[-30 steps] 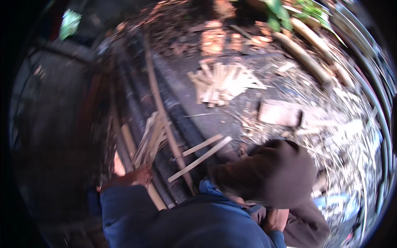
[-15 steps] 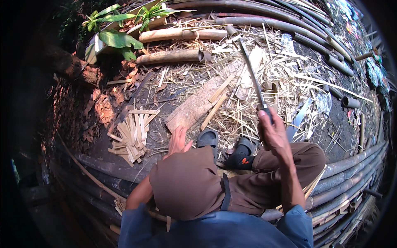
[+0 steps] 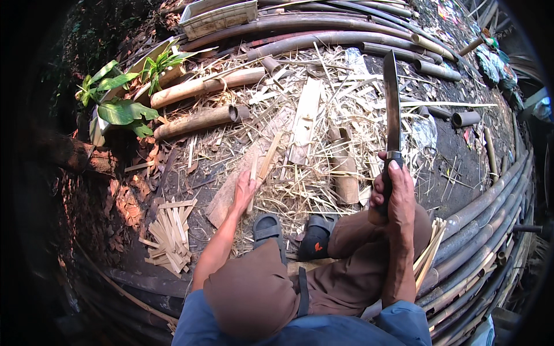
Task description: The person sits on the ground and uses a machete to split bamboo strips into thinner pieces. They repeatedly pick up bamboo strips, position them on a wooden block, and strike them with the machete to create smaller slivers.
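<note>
My right hand (image 3: 395,190) is wrapped round the dark handle of a machete (image 3: 392,98), its long blade pointing up and away from me. My left hand (image 3: 244,189) reaches forward to the flat wooden board (image 3: 222,199) on the ground, its fingers and thumb closed on a thin bamboo strip (image 3: 253,167). Another bamboo strip (image 3: 269,155) lies just right of it, slanting across the board. A heap of short split strips (image 3: 170,236) sits on the soil left of my left forearm.
Shavings (image 3: 300,187) litter the ground around a split bamboo piece (image 3: 304,124) and an upright bamboo stub (image 3: 344,167). Bamboo poles (image 3: 323,39) lie at the back, others (image 3: 473,225) at right. A pale crate (image 3: 218,18) stands far left behind a leafy plant (image 3: 118,109).
My left hand has moved forward from beside my knee onto the strip, which has turned. The machete has swung more upright and to the right. The view has shifted.
</note>
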Demonstrator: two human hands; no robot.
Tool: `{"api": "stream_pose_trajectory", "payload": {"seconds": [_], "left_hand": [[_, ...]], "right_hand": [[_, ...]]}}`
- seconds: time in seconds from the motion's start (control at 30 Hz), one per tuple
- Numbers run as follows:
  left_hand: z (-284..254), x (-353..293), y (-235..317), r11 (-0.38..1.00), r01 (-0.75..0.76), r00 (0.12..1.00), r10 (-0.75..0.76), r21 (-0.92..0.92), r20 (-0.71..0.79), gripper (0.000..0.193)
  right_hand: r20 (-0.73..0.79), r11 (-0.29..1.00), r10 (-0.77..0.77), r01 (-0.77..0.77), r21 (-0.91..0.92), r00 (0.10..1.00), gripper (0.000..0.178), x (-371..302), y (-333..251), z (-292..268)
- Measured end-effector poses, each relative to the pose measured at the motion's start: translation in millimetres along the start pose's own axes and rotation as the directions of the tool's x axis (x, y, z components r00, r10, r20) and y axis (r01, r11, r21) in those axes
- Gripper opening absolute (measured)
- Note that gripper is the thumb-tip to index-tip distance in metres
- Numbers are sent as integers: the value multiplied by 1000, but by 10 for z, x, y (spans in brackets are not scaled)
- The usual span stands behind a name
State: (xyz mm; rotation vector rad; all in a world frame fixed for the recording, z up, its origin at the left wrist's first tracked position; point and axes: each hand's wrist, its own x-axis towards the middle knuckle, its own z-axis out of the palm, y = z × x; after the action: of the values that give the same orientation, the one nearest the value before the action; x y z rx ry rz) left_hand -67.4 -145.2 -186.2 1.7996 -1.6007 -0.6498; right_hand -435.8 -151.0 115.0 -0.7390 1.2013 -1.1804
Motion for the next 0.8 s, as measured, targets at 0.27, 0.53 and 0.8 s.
{"api": "stream_pose_trajectory", "payload": {"seconds": [0.27,0.53,0.8], "left_hand": [[-251,1381,2257,755,-143,979,202,-640,19,88],[407,977,382,973,-49,989,16,223,144,59],[536,1646,1848,916,-181,950,256,-358,176,58]], "right_hand": [[-56,998,31,-28,57,998,39,-17,-17,-125],[-5,993,20,-19,112,1000,37,9,-59,-129],[-17,990,61,-59,125,998,38,50,-50,-169]]}}
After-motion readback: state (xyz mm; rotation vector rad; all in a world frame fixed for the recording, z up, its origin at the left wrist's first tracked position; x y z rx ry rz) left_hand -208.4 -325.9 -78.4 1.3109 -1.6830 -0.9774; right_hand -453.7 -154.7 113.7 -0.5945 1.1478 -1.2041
